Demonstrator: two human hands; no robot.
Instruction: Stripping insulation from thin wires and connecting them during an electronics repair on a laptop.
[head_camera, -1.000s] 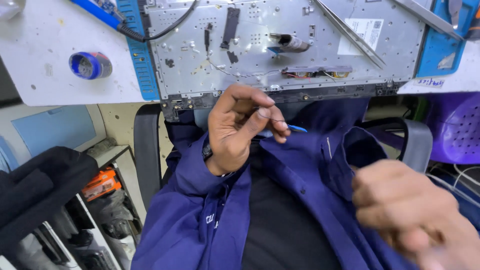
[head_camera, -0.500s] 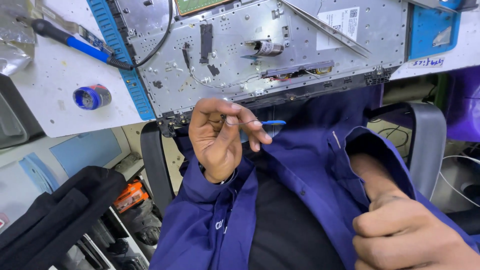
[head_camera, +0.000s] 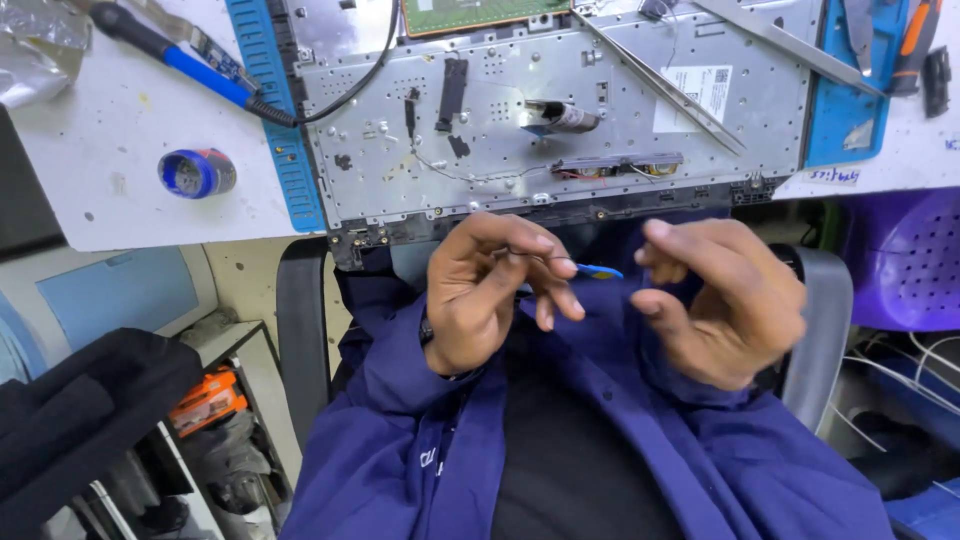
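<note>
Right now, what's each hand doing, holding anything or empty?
Left hand: closed, pinching a thin tool with a small blue tip between thumb and fingers.
Right hand: half curled, holding nothing, apart from the blue tip.

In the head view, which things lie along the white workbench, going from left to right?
Round blue tape roll → blue ruled mat edge → grey metal laptop chassis panel → long thin metal tweezers → blue tray at the right.

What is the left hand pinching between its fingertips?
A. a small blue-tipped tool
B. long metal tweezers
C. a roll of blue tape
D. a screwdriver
A: the left hand pinches a thin small blue-tipped tool pointing toward the right hand.
</note>
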